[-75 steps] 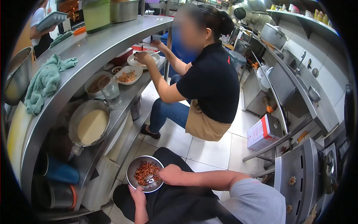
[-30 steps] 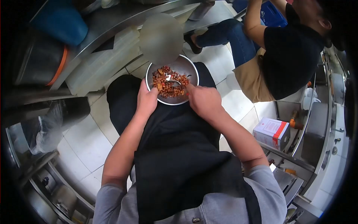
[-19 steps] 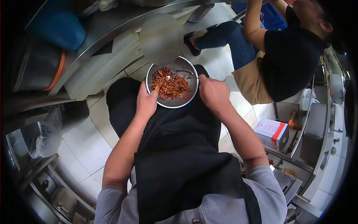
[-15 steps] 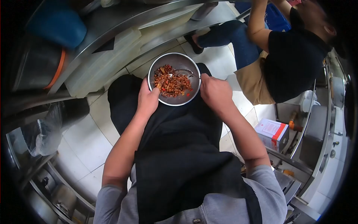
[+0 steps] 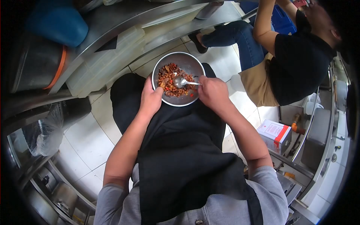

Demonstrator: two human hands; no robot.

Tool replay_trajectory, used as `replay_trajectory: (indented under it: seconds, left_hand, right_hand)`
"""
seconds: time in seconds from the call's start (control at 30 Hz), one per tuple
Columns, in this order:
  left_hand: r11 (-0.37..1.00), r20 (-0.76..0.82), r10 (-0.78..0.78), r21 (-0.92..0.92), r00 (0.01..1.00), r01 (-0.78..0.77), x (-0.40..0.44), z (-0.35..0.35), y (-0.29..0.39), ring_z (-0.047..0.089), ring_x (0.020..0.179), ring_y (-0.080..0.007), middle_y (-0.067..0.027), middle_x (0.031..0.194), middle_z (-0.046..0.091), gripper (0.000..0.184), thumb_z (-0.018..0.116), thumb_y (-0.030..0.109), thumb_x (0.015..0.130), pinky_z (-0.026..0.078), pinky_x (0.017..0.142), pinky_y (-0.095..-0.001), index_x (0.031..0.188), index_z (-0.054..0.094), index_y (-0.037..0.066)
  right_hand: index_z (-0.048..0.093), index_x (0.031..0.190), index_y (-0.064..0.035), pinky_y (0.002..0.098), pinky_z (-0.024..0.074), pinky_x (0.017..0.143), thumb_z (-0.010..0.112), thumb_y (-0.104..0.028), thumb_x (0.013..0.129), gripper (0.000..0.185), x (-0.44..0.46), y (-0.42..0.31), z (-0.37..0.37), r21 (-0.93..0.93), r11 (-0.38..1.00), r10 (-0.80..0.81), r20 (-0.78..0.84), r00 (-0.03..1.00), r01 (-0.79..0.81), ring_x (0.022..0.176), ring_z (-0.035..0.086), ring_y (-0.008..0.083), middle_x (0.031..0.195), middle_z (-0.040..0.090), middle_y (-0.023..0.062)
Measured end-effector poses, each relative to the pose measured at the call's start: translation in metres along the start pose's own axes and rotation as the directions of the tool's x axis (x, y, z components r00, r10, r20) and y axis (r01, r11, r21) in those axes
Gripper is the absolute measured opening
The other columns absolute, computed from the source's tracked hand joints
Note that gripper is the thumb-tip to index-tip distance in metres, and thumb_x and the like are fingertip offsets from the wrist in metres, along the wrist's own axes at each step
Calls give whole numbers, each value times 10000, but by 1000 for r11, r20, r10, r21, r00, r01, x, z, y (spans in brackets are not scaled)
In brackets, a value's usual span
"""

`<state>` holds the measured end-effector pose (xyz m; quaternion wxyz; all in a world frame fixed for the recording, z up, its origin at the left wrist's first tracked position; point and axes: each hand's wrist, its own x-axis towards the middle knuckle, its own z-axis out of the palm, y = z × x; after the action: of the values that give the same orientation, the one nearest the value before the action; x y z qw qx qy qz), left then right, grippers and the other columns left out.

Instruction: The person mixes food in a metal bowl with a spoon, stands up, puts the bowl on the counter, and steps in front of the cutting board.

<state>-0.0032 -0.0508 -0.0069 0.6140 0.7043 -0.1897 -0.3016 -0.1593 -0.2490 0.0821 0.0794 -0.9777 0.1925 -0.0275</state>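
Note:
A round metal bowl [image 5: 191, 63] rests over my lap, tilted slightly, with a reddish-brown mix of small nut-like or bean-like pieces [image 5: 170, 90] in it. My left hand [image 5: 151, 98] grips the bowl's left rim, thumb on the inner edge and the other fingers hidden underneath. A metal spoon [image 5: 181, 81] lies with its bowl on the mix, its handle reaching over the right rim. My right hand [image 5: 213, 91] is closed around the end of that handle.
A co-worker [image 5: 300, 63] in a black shirt sits at the upper right. Metal shelving [image 5: 112, 28] with a blue container [image 5: 62, 24] runs along the upper left. A white and red tin [image 5: 273, 135] stands at the right, near a sink frame.
Since half a second ago, the spoon has moved from the bowl's upper right wall onto the middle of the mix. My right hand has shifted slightly down. The co-worker appears slightly further right.

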Motion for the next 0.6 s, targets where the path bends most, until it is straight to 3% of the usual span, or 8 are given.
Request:
replay_trajectory:
  seconds: [0.07, 0.2, 0.4, 0.47, 0.6]
  left_hand:
    - [999, 7, 19, -37, 1000, -19, 4, 2, -1, 632, 1330, -338, -220, 1409, 664, 586, 546, 69, 897, 453, 1160, -414, 1474, 556, -28]
    - [999, -10, 18, -31, 1000, -18, 3, 1, 3, 636, 1326, -319, -212, 1408, 666, 582, 542, 65, 899, 458, 1155, -407, 1472, 556, -36]
    - [999, 27, -29, -37, 999, 30, 3, -1, 7, 631, 1333, -283, -189, 1410, 669, 594, 569, 64, 897, 457, 1161, -389, 1482, 546, -38]
    - [999, 31, -12, -38, 999, 13, 3, -1, 3, 627, 1336, -278, -188, 1415, 665, 606, 579, 53, 892, 453, 1167, -389, 1489, 536, -39]
    - [995, 53, 52, -92, 997, -47, 0, -1, 6, 610, 1353, -258, -179, 1438, 640, 645, 593, 7, 876, 441, 1184, -388, 1512, 501, -44]
  right_hand:
    - [611, 902, -54, 532, 563, 702, 681, -134, 894, 107, 2, -5, -3, 104, 995, -4, 85, 996, -5, 721, 702, 403, 743, 700, 173]
    - [618, 952, -63, 551, 567, 716, 665, -143, 919, 99, 0, -1, -16, 119, 993, -20, 97, 995, 8, 763, 716, 419, 766, 707, 184]
    - [646, 1001, -60, 564, 569, 777, 642, -144, 943, 102, -5, -8, -22, 146, 972, 136, 291, 947, -185, 887, 733, 441, 866, 735, 217]
    - [695, 1032, -63, 560, 566, 810, 630, -119, 937, 128, -10, -14, -18, 409, 876, 136, 303, 943, -258, 918, 723, 458, 915, 741, 227]
    - [734, 1043, -67, 549, 567, 823, 623, -100, 928, 163, -16, -26, -9, 489, 827, 153, 281, 947, -279, 933, 719, 463, 934, 741, 225]
